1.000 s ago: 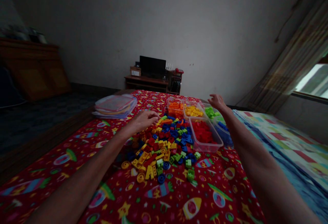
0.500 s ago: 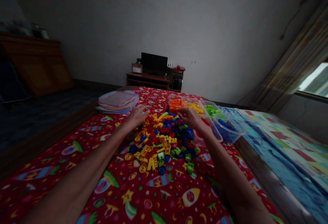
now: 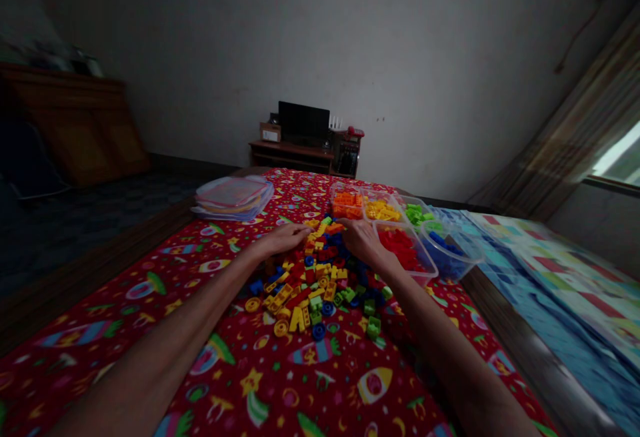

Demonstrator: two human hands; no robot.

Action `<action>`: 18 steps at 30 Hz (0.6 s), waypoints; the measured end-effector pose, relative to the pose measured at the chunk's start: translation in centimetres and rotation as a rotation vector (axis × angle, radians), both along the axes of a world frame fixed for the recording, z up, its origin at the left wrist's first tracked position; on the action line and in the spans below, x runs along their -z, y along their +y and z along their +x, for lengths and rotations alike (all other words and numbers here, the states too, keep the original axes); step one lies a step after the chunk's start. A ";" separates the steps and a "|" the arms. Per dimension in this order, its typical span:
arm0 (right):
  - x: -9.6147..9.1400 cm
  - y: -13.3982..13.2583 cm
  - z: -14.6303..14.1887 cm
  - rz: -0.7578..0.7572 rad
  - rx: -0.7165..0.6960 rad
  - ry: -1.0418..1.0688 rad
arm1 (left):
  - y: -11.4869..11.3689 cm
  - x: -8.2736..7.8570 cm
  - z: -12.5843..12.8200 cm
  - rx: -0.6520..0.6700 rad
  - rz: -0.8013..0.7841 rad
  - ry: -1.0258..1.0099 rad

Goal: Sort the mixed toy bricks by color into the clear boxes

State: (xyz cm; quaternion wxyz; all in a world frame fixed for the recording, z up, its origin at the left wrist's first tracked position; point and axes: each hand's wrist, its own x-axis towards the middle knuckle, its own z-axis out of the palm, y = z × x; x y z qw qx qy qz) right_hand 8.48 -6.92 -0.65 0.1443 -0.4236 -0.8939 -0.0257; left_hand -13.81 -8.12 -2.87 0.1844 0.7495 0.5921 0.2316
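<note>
My left hand (image 3: 283, 239) and right hand (image 3: 363, 240) rest narrowly cupped on the plastic bricks (image 3: 317, 277), just beside the tub of red bricks (image 3: 403, 250); I cannot tell whether either holds one.

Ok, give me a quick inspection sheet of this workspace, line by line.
Surface: red rocket-print bedspread.
Job's things: coloured plastic building bricks heaped loose; transparent tubs of orange, yellow, green, red and blue bricks.
Clutter: stacked transparent lids at far left.
Grippers: left hand and right hand both on the pile; any grip hidden.
Cables: nothing seen near the hands.
Surroundings: low wooden desk with dark monitor, curtain, striped blanket.
</note>
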 end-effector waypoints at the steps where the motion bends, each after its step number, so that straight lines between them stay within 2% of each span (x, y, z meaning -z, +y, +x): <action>1: -0.1 0.5 -0.2 0.016 0.001 -0.001 | 0.0 0.1 0.2 0.021 0.003 -0.006; 5: -0.2 2.3 -1.7 -0.041 0.004 -0.142 | 0.0 0.3 0.5 0.074 0.047 -0.026; 8: -0.2 2.8 -2.5 -0.093 0.060 -0.217 | 0.1 0.1 0.0 0.068 0.060 0.041; 10: -0.3 2.7 -2.4 -0.056 0.079 -0.192 | 0.3 -0.1 -0.9 -0.010 0.091 0.097; 12: -0.5 2.6 -2.0 -0.012 0.075 -0.152 | 0.6 0.0 -2.0 -0.146 0.144 0.163; 15: -1.3 3.0 -1.1 0.038 0.049 -0.083 | 0.8 0.9 -3.7 -0.329 0.152 0.239; 18: -2.7 4.5 -0.3 0.081 0.079 -0.035 | 0.8 2.2 -4.4 -0.389 0.094 0.223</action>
